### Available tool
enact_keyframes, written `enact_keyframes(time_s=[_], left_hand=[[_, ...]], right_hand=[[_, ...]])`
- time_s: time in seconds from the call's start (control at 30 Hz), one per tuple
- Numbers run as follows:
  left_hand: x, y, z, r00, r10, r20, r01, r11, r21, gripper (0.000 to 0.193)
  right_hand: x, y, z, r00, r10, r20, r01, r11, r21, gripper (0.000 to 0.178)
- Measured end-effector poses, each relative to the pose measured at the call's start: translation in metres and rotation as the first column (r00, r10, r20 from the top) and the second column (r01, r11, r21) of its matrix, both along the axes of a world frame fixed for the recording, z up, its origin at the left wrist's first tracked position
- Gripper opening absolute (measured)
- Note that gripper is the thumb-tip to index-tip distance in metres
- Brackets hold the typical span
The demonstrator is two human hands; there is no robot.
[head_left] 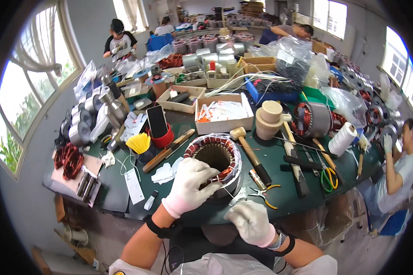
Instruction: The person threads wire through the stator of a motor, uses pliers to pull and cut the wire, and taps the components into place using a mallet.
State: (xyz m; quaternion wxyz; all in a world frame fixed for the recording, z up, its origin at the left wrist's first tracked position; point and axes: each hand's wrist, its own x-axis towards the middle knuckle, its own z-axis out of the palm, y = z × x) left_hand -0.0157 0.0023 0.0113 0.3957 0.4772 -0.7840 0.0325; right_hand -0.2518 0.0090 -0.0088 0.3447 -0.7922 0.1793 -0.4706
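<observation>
Packed workshop here: clutter is covering most of the green table (pixel 303 206), and a cream box (pixel 225 126) is sitting mid-frame. The stator (pixel 217 156) is standing just below that box in the frame, near the table's front edge. Progress-wise, the coils (pixel 196 148) are already sitting in it and white lacing (pixel 238 166) is running around much of the rim. I'd guess the tying isn't finished, since a cord (pixel 227 194) is trailing from the front toward the right hand (pixel 251 223). Its fingers are pressing together, pinching the cord as far as I can make out. The left hand (pixel 192 185) is bending over the near-left rim, can't tell if it's gripping anything. Looks-wise, the stator is showing a dark ribbed bore ringed by coppery-red coils.
</observation>
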Motion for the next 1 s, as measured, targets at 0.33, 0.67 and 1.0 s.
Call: enact_keyframes(time_s=[0.33, 0.67, 1.0], left_hand=[[0.013, 0.007, 0.012, 0.994, 0.009, 0.11, -0.016, 0.998, 0.059, 0.027], [0.014, 0.01, 0.008, 0.999, 0.008, 0.045, -0.011, 0.997, 0.081, 0.031], [0.023, -0.01, 0.037, 0.953, -0.219, 0.208, 0.143, 0.934, 0.328, 0.036]], right_hand=[[-0.056, 0.019, 0.005, 0.826, -0.11, -0.552, 0.138, 0.99, 0.009, 0.021], [0.002, -0.005, -0.02, 0.938, -0.272, -0.214, 0.264, 0.962, -0.066, 0.015], [0.02, -0.036, 0.001, 0.934, -0.042, -0.354, 0.045, 0.999, 0.0, 0.032]])
